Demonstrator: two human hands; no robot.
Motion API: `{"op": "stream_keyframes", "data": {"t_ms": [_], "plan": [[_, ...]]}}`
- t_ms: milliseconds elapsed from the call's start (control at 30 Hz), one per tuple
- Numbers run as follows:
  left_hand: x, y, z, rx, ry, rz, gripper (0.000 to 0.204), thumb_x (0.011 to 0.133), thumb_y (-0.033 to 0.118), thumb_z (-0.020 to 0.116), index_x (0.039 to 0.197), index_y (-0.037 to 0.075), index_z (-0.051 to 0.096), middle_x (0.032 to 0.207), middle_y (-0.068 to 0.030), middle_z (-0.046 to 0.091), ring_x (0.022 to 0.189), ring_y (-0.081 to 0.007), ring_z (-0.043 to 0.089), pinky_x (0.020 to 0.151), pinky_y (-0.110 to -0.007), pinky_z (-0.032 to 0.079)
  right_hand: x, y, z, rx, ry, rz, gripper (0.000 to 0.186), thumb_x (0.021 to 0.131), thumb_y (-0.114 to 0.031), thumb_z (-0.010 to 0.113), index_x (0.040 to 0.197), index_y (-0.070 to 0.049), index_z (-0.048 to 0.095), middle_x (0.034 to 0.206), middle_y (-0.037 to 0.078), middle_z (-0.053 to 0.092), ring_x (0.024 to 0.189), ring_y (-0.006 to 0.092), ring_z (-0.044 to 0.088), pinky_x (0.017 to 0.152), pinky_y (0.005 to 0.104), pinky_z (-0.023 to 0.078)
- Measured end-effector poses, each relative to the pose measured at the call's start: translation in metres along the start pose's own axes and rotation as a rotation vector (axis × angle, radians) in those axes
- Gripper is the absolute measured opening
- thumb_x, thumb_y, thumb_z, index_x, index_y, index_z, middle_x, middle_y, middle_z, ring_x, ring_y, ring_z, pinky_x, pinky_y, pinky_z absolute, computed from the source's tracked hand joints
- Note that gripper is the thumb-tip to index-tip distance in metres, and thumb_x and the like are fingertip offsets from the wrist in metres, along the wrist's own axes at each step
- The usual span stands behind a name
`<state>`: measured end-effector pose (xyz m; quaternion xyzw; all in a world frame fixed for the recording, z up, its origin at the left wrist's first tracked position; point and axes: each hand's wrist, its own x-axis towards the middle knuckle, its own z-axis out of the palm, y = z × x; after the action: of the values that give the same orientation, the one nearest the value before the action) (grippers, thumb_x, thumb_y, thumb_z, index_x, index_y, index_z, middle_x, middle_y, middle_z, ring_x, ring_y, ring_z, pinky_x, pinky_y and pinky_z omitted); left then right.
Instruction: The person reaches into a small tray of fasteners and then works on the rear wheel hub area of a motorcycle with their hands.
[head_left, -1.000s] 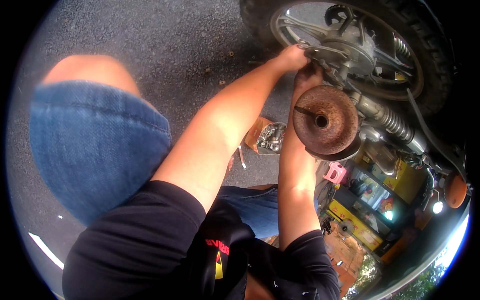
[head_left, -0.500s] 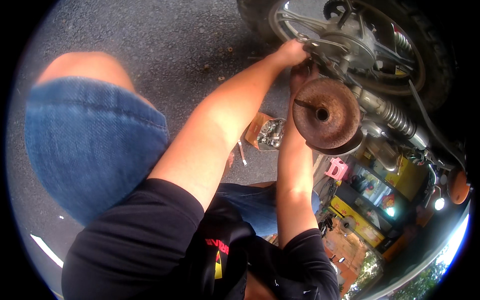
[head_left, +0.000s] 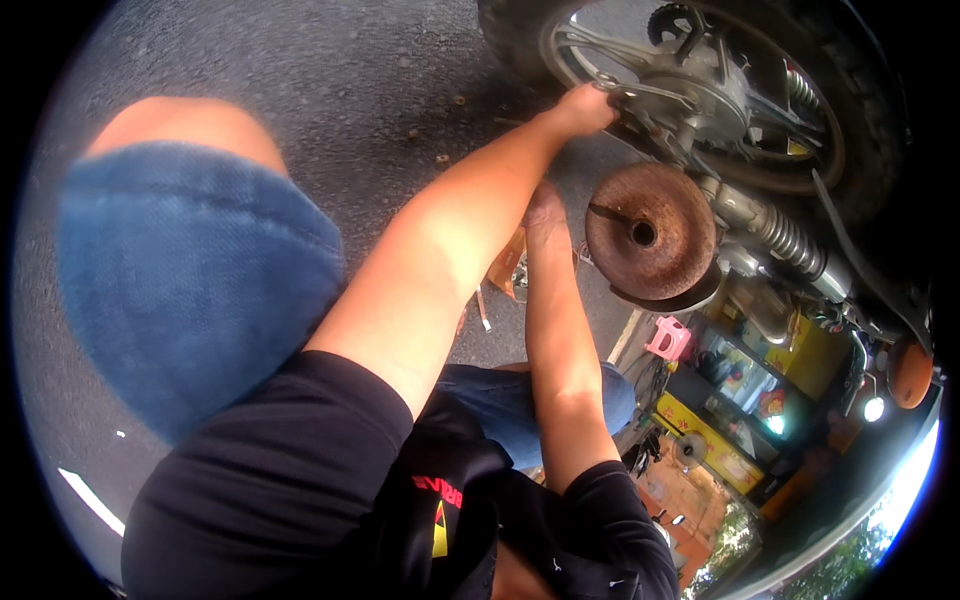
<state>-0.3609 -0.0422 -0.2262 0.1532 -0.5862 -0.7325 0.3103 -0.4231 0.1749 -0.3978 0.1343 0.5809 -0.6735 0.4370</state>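
My left hand [head_left: 588, 110] has its fingers wrapped round a metal piece beside the rear wheel hub [head_left: 715, 105]; exactly what it is cannot be made out. My right hand [head_left: 544, 208] is lower, to the left of a rusty exhaust end [head_left: 650, 232], with its fingers mostly hidden behind my left forearm. An open cardboard box [head_left: 505, 262] of metal fittings is partly covered by my right arm. A shock absorber [head_left: 780, 235] runs down from the wheel area to the right of the exhaust.
The wheel's tyre [head_left: 862, 120] fills the upper right. My denim-covered knee [head_left: 190, 270] is at left on the asphalt [head_left: 330, 70]. A pink stool [head_left: 668, 338], a storefront display case [head_left: 740, 385] and an orange indicator lamp [head_left: 910, 375] are at lower right.
My right hand has moved down and left, away from the hub to behind my left forearm, covering more of the cardboard box. My left hand stays at the hub.
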Motion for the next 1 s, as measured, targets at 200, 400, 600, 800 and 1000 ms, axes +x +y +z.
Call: {"op": "stream_keyframes", "data": {"t_ms": [200, 400, 600, 800, 1000], "plan": [[-0.032, -0.062, -0.054, 0.162, 0.106, -0.017, 0.031, 0.074, 0.015, 0.06, 0.104, 0.01, 0.062, 0.1, -0.0163, 0.063, 0.095, -0.0326, 0.059, 0.079, -0.04, 0.047, -0.048, 0.019, 0.108, 0.369, -0.043, -0.028, 0.016, 0.09, -0.005, 0.045, 0.099, 0.004, 0.055, 0.094, 0.011, 0.062, 0.089, 0.0209, 0.059, 0.08, 0.0331, 0.05], [-0.024, -0.059, -0.04, -0.106, 0.008, -0.186, 0.024, 0.073, 0.012, 0.061, 0.096, 0.004, 0.063, 0.092, -0.0165, 0.065, 0.087, -0.0291, 0.061, 0.075, -0.037, 0.047, -0.091, -0.045, 0.17, -0.028, 0.08, -0.391, 0.02, 0.094, -0.022, 0.046, 0.099, -0.008, 0.058, 0.081, 0.002, 0.057, 0.068, 0.013, 0.05, 0.059, 0.0253, 0.039], [-0.021, -0.043, -0.025, -0.567, 0.013, -0.335, 0.018, 0.081, 0.01, 0.058, 0.097, 0.004, 0.065, 0.085, -0.0096, 0.065, 0.079, -0.0186, 0.059, 0.072, -0.032, 0.046, -0.079, -0.088, 0.166, -0.102, 0.059, -0.531, 0.023, 0.092, -0.036, 0.052, 0.093, -0.013, 0.054, 0.07, 0.0, 0.053, 0.058, 0.0129, 0.046, 0.052, 0.0307, 0.039], [-0.031, -0.028, -0.04, -0.613, -0.06, -0.474, 0.027, 0.087, 0.007, 0.052, 0.113, 0.003, 0.06, 0.102, -0.0065, 0.064, 0.093, -0.0139, 0.057, 0.082, -0.029, 0.044, -0.079, -0.079, 0.179, 0.024, 0.055, -0.521, 0.022, 0.094, -0.029, 0.048, 0.104, -0.011, 0.057, 0.088, 0.002, 0.06, 0.067, 0.0136, 0.047, 0.062, 0.0286, 0.039], [-0.025, -0.039, -0.036, -0.571, -0.044, -0.415, 0.028, 0.087, 0.008, 0.054, 0.114, 0.003, 0.06, 0.105, -0.0086, 0.064, 0.098, -0.016, 0.058, 0.084, -0.028, 0.045, -0.079, -0.086, 0.164, -0.055, -0.039, -0.524, 0.02, 0.095, -0.028, 0.046, 0.104, -0.013, 0.057, 0.089, 0.0, 0.06, 0.067, 0.014, 0.045, 0.062, 0.0285, 0.038]]}}
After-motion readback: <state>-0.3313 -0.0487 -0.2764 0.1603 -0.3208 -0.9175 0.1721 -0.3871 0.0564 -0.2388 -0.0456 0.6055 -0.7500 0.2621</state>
